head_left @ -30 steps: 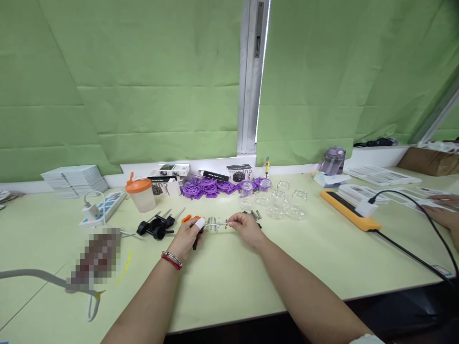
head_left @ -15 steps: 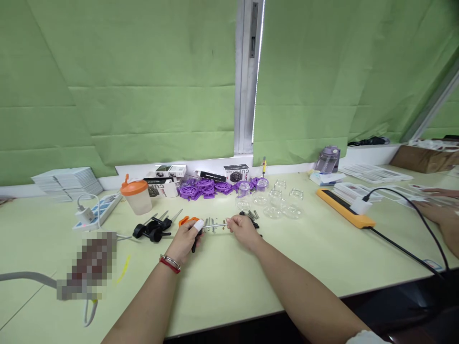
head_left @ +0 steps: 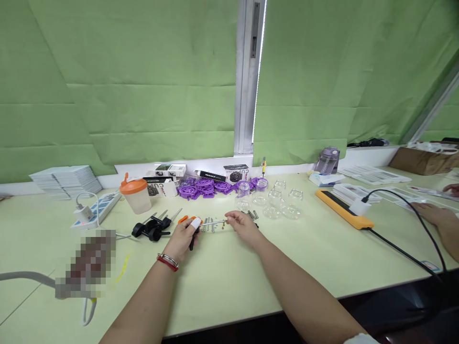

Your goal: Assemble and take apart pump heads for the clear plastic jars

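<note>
A left hand curls closed around a black part, its white-wrapped thumb pressed along a slim metal rod, while the right hand pinches thumb and finger together at the rod's far end; anything else between those fingertips is too small to tell. The rod lies nearly level between the two hands, just above a pale bench set against a wall hung with green sheeting. Along the back, a heap of purple parts sits in front of printed boxes, with a stack of white cards well to the left. An orange power strip lies to the right, short of where a co-worker's hand rests over papers. An orange-lidded cup stands near the boxes, and clear containers gather beyond the right hand. Black pieces with metal shafts lie left of the left hand. Smallest of all, loose metal pins and coil springs lie behind the hands, with tiny brass-coloured bits beneath the rod's tip.
</note>
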Motion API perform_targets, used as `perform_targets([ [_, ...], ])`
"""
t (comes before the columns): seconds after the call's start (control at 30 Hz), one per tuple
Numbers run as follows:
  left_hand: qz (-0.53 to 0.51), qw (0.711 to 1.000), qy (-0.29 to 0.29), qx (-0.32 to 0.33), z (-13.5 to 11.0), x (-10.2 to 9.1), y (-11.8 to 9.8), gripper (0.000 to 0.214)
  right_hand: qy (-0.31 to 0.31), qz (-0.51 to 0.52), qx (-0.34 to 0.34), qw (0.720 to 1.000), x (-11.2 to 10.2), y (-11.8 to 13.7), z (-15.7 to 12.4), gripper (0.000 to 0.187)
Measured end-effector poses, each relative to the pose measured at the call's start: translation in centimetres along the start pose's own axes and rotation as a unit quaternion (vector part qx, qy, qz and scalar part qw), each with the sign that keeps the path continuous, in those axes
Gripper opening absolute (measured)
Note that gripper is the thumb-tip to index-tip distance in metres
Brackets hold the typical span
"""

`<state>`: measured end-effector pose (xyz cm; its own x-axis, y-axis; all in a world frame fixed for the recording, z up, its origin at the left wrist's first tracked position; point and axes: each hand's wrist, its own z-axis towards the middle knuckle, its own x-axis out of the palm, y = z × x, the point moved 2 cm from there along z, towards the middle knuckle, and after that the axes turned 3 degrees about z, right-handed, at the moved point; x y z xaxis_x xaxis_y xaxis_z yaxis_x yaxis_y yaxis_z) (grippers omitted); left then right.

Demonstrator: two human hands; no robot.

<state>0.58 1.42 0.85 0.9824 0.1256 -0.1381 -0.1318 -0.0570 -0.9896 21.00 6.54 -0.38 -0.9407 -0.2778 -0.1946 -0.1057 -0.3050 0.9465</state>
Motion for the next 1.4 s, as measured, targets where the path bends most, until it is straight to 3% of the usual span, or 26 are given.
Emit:
perform_targets([
  [0.17,-0.002,1.0,0.008,0.007,0.0,0.1,0.08,0.037,-0.001,-0.042,-0.005,0.999,0.1,-0.16,-0.05,0.014],
  [0.87,0.009,1.0,0.008,0.006,0.12,0.02,0.38,0.036,0.033,-0.073,0.026,0.996,0.23,-0.51,0.17,0.031],
  [1.17,0.005,1.0,0.001,0.004,0.15,-0.13,0.31,0.033,0.0,-0.051,-0.004,0.999,-0.44,0.03,0.04,0.012],
  [1.4,0.008,1.0,0.001,0.003,-0.04,0.07,0.13,0.034,0.009,-0.066,0.005,0.998,-0.24,-0.01,-0.05,0.013],
])
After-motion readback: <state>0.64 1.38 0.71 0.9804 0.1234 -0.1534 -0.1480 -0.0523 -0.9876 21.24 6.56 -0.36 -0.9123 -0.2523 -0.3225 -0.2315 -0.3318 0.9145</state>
